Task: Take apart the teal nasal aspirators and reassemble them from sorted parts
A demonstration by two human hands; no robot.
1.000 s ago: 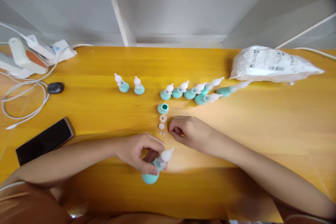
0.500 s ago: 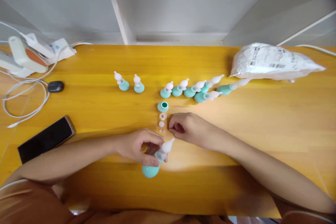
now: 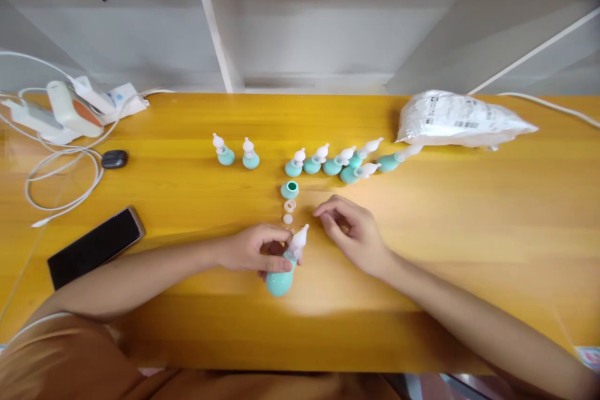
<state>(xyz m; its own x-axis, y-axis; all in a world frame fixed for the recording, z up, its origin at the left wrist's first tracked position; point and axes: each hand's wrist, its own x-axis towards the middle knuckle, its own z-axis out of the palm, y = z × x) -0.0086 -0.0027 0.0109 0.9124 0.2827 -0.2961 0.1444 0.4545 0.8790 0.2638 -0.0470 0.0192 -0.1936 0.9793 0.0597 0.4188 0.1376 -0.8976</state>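
on the yellow table (image 3: 469, 219), a black phone (image 3: 96, 245) lies at the left. the left hand (image 3: 253, 249) is closed around a teal bulb with a white tip (image 3: 284, 269), held tilted near the table's front middle. just right, the right hand (image 3: 352, 231) rests loosely open and empty, near the small white rings (image 3: 289, 211) below an open teal bulb (image 3: 289, 190).

Left hand (image 3: 255, 250) was curled, thumb and fingers (image 3: 276, 265) pinched shut, palm turned inward, forearm running in from the lower left, low and nearly flat. Right hand (image 3: 354, 231) sat just to its right, apart from it, loosely open, fingers (image 3: 328, 212) half-curled and pointing left, nothing gripped. Right forearm came in from the lower right. Both wrists straight, sleeves short.
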